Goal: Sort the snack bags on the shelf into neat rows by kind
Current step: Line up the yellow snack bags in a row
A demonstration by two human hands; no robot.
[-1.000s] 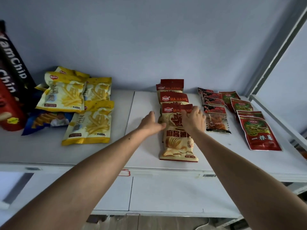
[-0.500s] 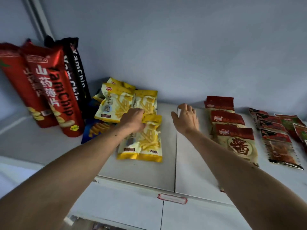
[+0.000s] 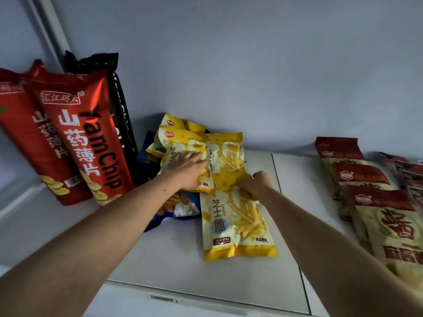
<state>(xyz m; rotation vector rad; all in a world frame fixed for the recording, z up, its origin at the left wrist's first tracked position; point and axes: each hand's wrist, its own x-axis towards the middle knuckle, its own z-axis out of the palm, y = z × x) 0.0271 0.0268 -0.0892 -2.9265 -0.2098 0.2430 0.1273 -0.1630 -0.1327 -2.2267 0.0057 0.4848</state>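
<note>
1. Yellow fry-snack bags [image 3: 235, 223] lie in a loose, overlapping heap on the white shelf [image 3: 174, 255], left of centre. The nearest one lies flat and nearly straight. Three or so others are piled crookedly behind it, toward the far wall.

2. My left hand [image 3: 186, 171] rests on a yellow bag [image 3: 183, 145] in the far part of the heap. Its fingers [image 3: 194, 156] lie flat and close together on the pack, pressing rather than pinching.

3. My right hand [image 3: 257, 185] is at the top edge of the nearest yellow bag, where it meets the bag behind it. Its fingers are bent down onto the foil. I cannot tell whether they pinch the edge or only press it.

4. A blue snack bag [image 3: 180, 208] is partly buried under the heap on the near left side, of a different kind from the yellow ones.

5. Further left, tall red yam chip bags [image 3: 84, 145] stand leaning against the wall, with a black one [image 3: 120, 106] behind them.

6. On the right, well apart from the heap, red-and-cream bags [image 3: 375, 197] already lie in a tidy overlapping row running from far to near. Small dark red packets [image 3: 409, 172] show at the right edge.

7. My judgement: the yellow kind is the step in hand. Next, each bag needs sliding out of the heap and laying straight, one overlapping the next, in line with the nearest bag. The blue bag must come out from under without dragging the others crooked.
</note>
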